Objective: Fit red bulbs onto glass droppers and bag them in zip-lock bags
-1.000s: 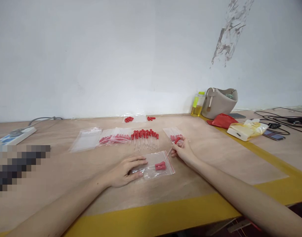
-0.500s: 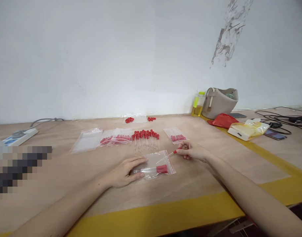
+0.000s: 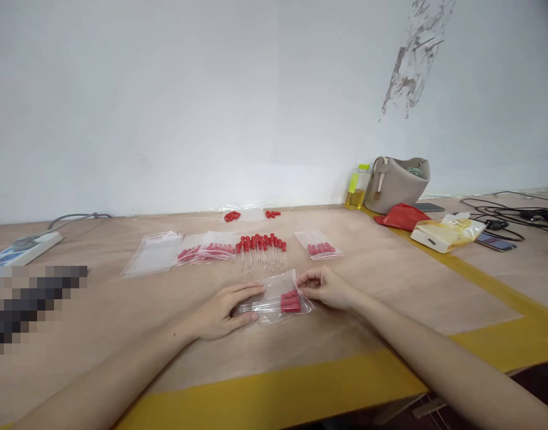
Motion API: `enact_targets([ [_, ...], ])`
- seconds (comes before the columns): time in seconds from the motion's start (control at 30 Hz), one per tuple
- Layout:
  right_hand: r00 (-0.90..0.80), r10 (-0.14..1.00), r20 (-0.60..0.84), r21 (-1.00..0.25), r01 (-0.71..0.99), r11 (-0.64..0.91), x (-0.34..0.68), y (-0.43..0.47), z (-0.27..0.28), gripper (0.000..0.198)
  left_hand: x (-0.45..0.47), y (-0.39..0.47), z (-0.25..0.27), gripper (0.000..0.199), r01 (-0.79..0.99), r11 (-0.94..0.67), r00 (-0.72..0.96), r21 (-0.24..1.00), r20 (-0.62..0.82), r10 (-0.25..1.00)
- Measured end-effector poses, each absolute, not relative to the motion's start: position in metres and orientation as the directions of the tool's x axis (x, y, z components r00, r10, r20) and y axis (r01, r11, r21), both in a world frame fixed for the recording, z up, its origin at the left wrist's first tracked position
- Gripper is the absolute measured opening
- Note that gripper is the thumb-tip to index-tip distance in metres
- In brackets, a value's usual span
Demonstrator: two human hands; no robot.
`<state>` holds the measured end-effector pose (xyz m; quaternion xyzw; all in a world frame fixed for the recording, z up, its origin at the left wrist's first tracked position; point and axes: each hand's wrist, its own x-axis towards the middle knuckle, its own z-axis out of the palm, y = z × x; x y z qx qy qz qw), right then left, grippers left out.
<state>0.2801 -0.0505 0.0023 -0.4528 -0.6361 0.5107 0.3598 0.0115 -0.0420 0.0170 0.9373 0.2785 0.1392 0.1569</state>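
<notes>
A clear zip bag (image 3: 271,315) lies flat in front of me with several red-bulbed glass droppers (image 3: 290,306) inside, bulbs towards its open right end. My left hand (image 3: 231,310) rests on the bag's left part, fingers stretched out and thumb apart, pressing it to the table. At the bag's mouth my right hand (image 3: 321,285) is closed in a pinch on the bulb end of one dropper, its stem inside the bag; the fingertips partly hide it. Beyond the bag stands a row of loose droppers (image 3: 260,245), red bulbs facing away from me.
Left of the loose droppers lie filled bags (image 3: 206,248) and flat bags (image 3: 155,254). Another filled bag (image 3: 318,246) sits right. Loose red bulbs (image 3: 232,216) lie by the wall. A power strip (image 3: 29,249), bottle (image 3: 357,190), handbag (image 3: 397,188), red packet (image 3: 401,217) and cables surround these.
My right hand has moved left and slid the dropper from outside the bag's mouth into the bag. My left hand has stayed on the bag. The view has shifted slightly.
</notes>
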Motion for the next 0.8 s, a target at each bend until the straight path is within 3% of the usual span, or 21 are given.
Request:
enact_targets([
  [0.2, -0.256, 0.959, -0.124, -0.966, 0.254, -0.057, 0.29, -0.048, 0.015, 0.028, 0.011, -0.04, 0.016, 0.046, 0.47, -0.799, 0.812, 0.375, 0.172, 0.558],
  [0.4, 0.027, 0.999, -0.039, -0.911, 0.41, -0.047, 0.285, -0.001, 0.019, 0.018, 0.011, -0.038, 0.016, 0.043, 0.454, -0.802, 0.83, 0.387, 0.142, 0.539],
  [0.53, 0.152, 0.988, 0.001, -0.757, 0.646, -0.098, 0.264, 0.038, 0.015, 0.033, 0.01, -0.039, 0.017, 0.039, 0.456, -0.806, 0.836, 0.377, 0.128, 0.533],
  [0.67, 0.161, 0.987, 0.017, -0.59, 0.798, -0.12, 0.247, 0.06, 0.017, 0.031, 0.01, -0.04, 0.017, 0.042, 0.459, -0.814, 0.843, 0.356, 0.115, 0.525],
  [0.8, 0.151, 0.988, 0.012, -0.587, 0.801, -0.116, 0.243, 0.065, 0.023, 0.029, 0.01, -0.041, 0.018, 0.047, 0.461, -0.818, 0.844, 0.345, 0.113, 0.524],
])
